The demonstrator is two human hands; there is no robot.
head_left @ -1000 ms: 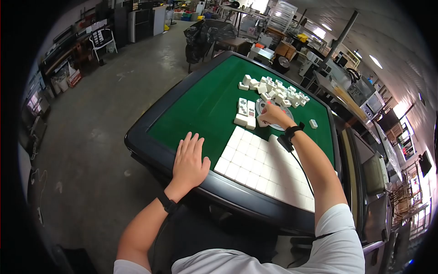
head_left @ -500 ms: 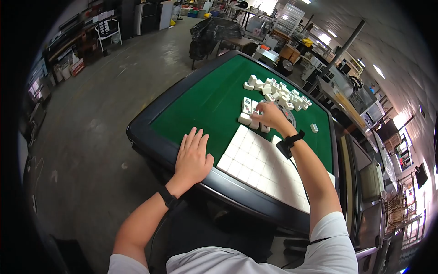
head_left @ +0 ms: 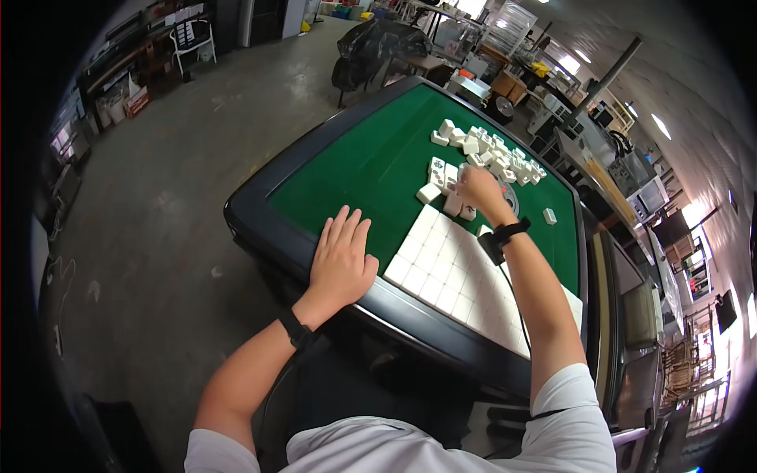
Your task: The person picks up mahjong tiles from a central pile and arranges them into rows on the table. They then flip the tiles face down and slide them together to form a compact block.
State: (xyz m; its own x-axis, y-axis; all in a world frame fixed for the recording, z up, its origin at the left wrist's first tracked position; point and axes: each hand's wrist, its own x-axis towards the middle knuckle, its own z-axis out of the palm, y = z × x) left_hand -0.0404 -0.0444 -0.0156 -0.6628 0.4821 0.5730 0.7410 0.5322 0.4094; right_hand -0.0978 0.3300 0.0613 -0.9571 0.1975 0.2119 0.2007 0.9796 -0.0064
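My right hand is over the loose mahjong tiles in the middle of the table, fingers curled round a mahjong tile that is mostly hidden. Beside it, face-up tiles show their markings, and a white tile lies just nearer. More tiles lie partly beneath the hand's shadow. Flat on the felt near the front edge, my left hand rests with its fingers stretched out, holding nothing. To its right spreads a block of white tiles in close rows, backs up, partly covered by my right forearm.
A jumbled heap of tiles lies farther back on the green felt. One tile sits alone at the right. The table has a raised dark rim. A black-covered object stands beyond it.
My right hand has shifted slightly back and right, its fingers closing more. A gap now shows between the nearer white tile and its neighbours. My left hand stays on the felt; the view has tilted slightly.
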